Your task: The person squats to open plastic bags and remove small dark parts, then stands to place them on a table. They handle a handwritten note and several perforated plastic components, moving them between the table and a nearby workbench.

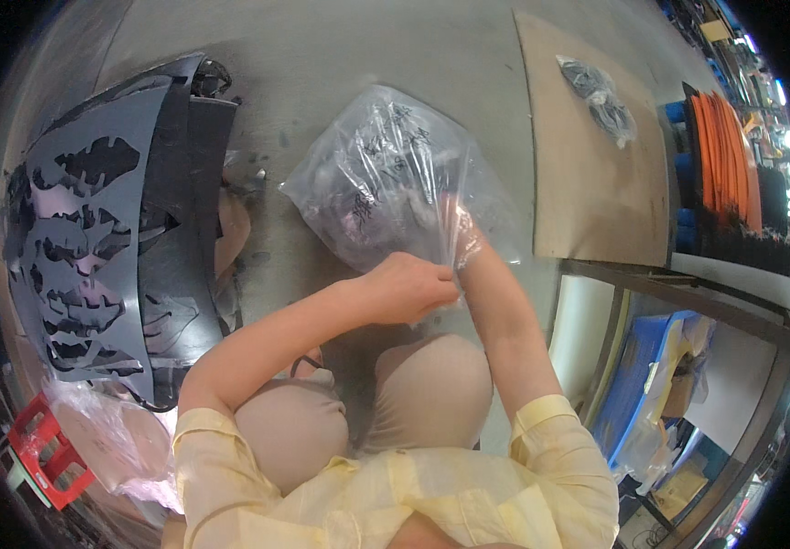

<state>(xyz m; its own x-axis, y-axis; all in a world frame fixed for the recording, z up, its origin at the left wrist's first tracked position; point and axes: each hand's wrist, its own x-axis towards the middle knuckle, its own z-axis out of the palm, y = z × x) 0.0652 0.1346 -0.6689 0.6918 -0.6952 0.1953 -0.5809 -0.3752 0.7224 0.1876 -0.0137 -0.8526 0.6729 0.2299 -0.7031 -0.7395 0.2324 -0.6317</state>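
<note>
A clear plastic bag (372, 174), puffed out and marked with black handwriting, lies on the grey floor (290, 55) in front of the person's knees. The left hand (406, 287) is at the near edge of the bag, its thumb and fingers closed together, pinching the film at the mouth. The right hand (450, 220) is inside the bag, near its right side; creased, shiny film covers it, so I cannot tell whether its fingers are spread or gripping. Pale contents show dimly through the bag, too blurred to name.

To the left of the bag, well apart, stands a large grey panel (152, 174) with ragged cutouts. Farther left of the bag and nearer the person are crumpled clear wrap (107, 435) and a red stool (47, 453). To the right of the bag is a brown board (596, 201) carrying a small bag of dark pieces (601, 101). Beyond that board, farther right of the bag, stands a row of orange sheets (726, 165).
</note>
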